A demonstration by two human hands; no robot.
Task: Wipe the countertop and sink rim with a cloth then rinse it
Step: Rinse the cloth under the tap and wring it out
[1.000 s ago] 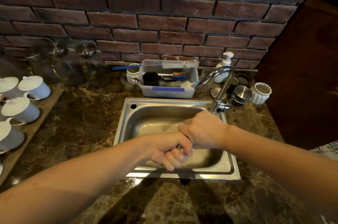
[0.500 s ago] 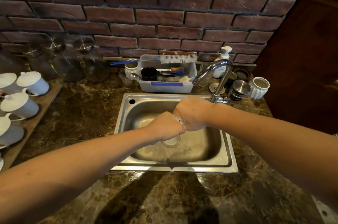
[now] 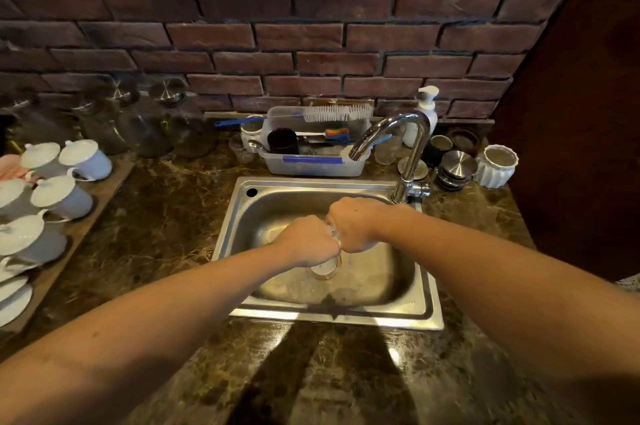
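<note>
Both fists press together over the middle of the steel sink (image 3: 427,303). My left hand (image 3: 306,241) and my right hand (image 3: 354,224) are clenched knuckle to knuckle around the cloth (image 3: 334,234). Only a thin pale sliver of the cloth shows between them; the rest is hidden inside the fists. Below the hands the drain (image 3: 323,269) shows, with drops of water around it. The chrome faucet (image 3: 414,133) arches over the back right of the basin, and no stream is visible from its spout. Dark marble countertop (image 3: 166,206) surrounds the sink.
A plastic tub (image 3: 313,164) with brushes and a black cup stands behind the sink. A soap pump (image 3: 425,109), steel lids and a white ribbed cup (image 3: 497,166) sit at the back right. White lidded cups (image 3: 62,194) on a wooden board and glass jars (image 3: 180,123) fill the left.
Both fists have moved from the sink's front edge toward the basin's middle, staying clenched together. The view has tilted, showing more counter in front.
</note>
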